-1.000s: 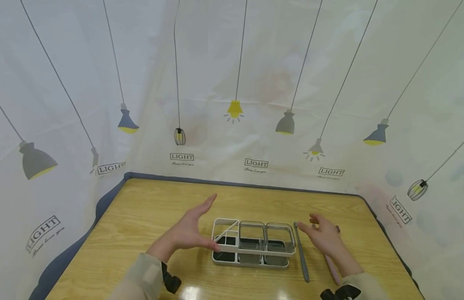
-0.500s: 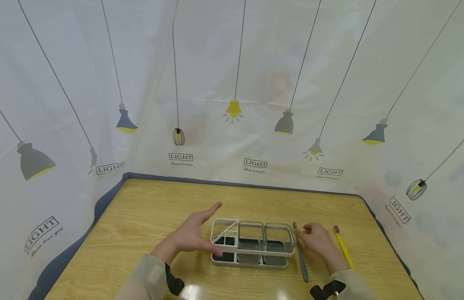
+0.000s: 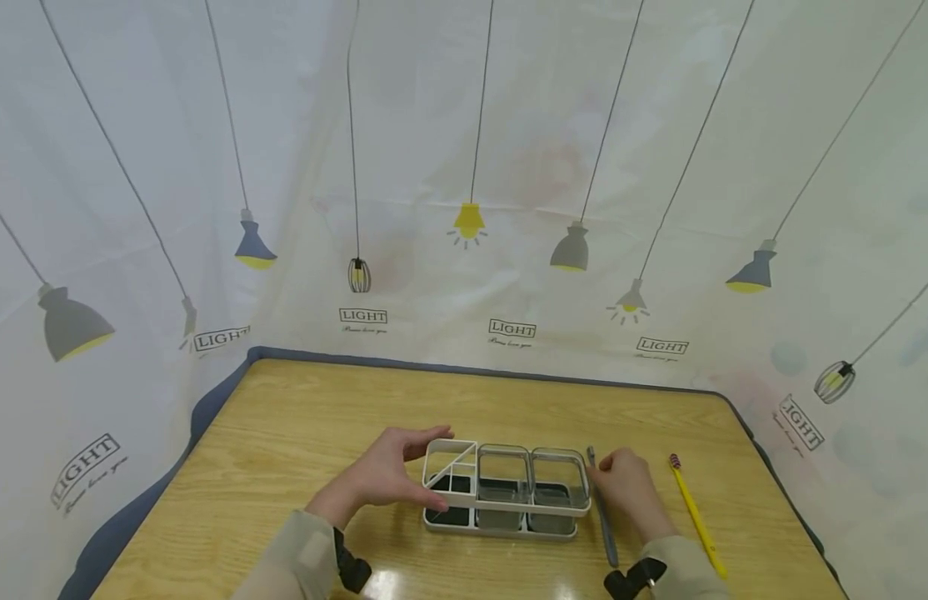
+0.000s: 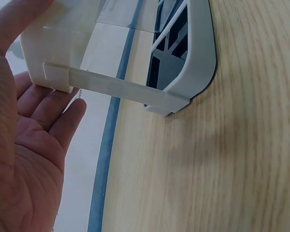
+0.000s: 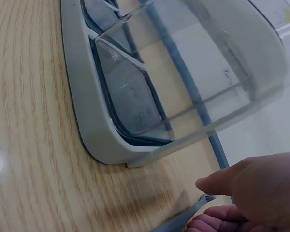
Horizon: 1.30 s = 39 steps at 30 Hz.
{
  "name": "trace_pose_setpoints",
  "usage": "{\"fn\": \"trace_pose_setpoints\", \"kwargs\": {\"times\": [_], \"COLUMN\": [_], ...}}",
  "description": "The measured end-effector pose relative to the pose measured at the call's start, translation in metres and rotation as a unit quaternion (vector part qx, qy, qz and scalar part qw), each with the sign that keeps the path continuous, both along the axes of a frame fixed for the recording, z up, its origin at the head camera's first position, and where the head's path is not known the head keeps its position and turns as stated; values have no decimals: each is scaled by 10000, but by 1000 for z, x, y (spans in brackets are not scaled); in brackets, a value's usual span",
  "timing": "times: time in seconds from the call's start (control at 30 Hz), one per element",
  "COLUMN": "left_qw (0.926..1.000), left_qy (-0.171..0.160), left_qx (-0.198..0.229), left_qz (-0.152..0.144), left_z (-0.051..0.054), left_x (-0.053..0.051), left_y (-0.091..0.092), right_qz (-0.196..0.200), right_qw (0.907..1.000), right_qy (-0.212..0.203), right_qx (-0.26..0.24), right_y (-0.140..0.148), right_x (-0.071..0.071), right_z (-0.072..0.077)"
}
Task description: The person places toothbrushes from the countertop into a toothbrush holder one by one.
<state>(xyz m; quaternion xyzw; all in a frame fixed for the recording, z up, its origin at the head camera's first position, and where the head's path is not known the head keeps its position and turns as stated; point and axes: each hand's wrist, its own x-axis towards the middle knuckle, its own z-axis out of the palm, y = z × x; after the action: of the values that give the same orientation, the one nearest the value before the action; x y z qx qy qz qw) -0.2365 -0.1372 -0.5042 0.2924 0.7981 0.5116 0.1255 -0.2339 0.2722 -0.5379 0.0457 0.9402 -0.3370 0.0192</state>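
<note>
A white two-tier toothbrush holder with clear cups stands upright on the table. My left hand grips its upper left end, thumb in front and fingers behind; in the left wrist view the left hand has its fingers against the upper corner. By the holder's right end is my right hand, beside a grey toothbrush lying on the table. In the right wrist view the right hand has its thumb out and fingers bent, with a gap between them; no held thing shows.
A yellow toothbrush lies to the right of my right forearm. Wooden tabletop surrounds the holder. A white curtain printed with lamps hangs behind the table.
My left hand has closed in on the holder's upper left end. My right hand has moved left, from above the toothbrushes to the holder's right end, uncovering the yellow toothbrush.
</note>
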Motion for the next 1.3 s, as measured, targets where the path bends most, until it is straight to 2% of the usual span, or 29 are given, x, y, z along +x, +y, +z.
{"fn": "trace_pose_setpoints", "kwargs": {"times": [0.27,0.47,0.63,0.77,1.0,1.3], "left_qw": [9999,9998,9998,9997,9992,9983], "left_qy": [-4,34,-32,-193,-332,-477], "left_qx": [-70,-130,-143,30,214,332], "left_qz": [71,109,156,147,105,103], "left_z": [0,-3,-4,-6,-8,-5], "left_x": [-2,-4,-4,-3,-3,-1], "left_y": [-1,-2,-3,-3,-2,0], "right_qz": [63,132,45,10,-19,-146], "right_qw": [9994,9987,9986,9987,9997,9997], "right_qy": [130,-80,-331,-386,-230,-70], "right_qx": [329,491,421,324,125,-155], "right_y": [-6,-8,-7,-6,0,10], "right_x": [-2,-4,-6,-5,-4,2], "right_z": [0,1,3,3,3,24]}}
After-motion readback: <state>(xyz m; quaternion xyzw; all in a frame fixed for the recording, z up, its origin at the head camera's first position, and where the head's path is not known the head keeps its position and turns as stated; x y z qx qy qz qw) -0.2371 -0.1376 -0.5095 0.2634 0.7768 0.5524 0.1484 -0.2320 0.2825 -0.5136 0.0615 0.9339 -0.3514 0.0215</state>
